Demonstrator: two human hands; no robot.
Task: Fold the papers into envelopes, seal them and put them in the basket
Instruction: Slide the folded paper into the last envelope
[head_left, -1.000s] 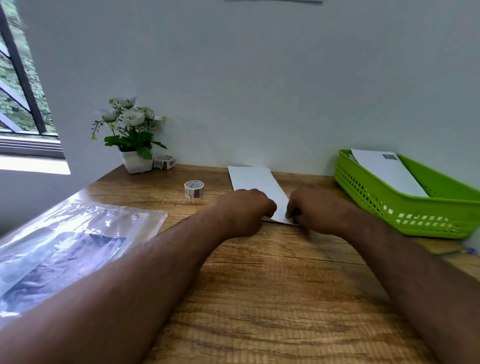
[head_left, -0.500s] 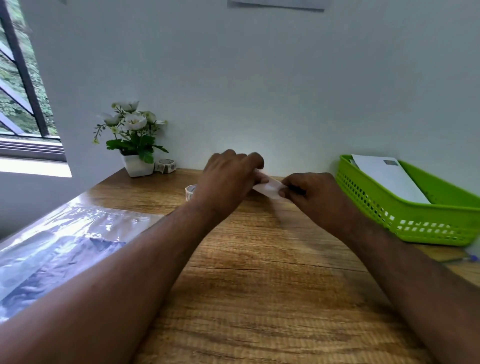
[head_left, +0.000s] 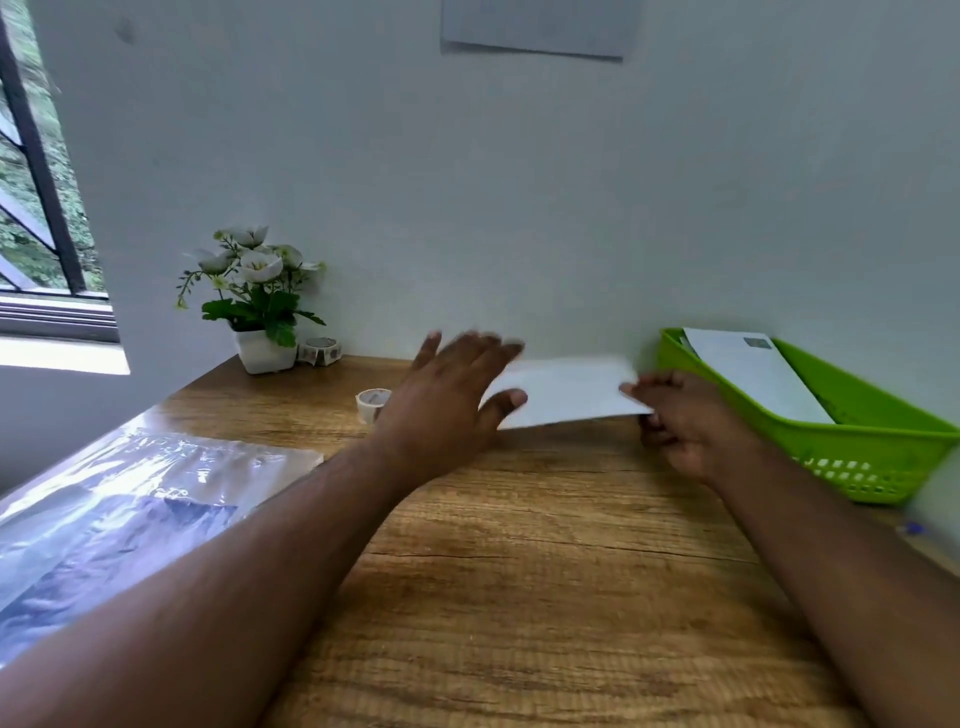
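The left hand, which half a second ago held the folded paper together with the other hand, has let go and is now spread wide, its fingers straight, beside the left end of the envelope. The right hand pinches the envelope's right end and holds it above the wooden table, just beside the green basket, where another envelope leans.

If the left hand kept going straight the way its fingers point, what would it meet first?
Probably the white wall behind the desk. The left hand points away and slightly right, its open fingers passing left of the folded paper that the right hand pinches. Depth is unclear.
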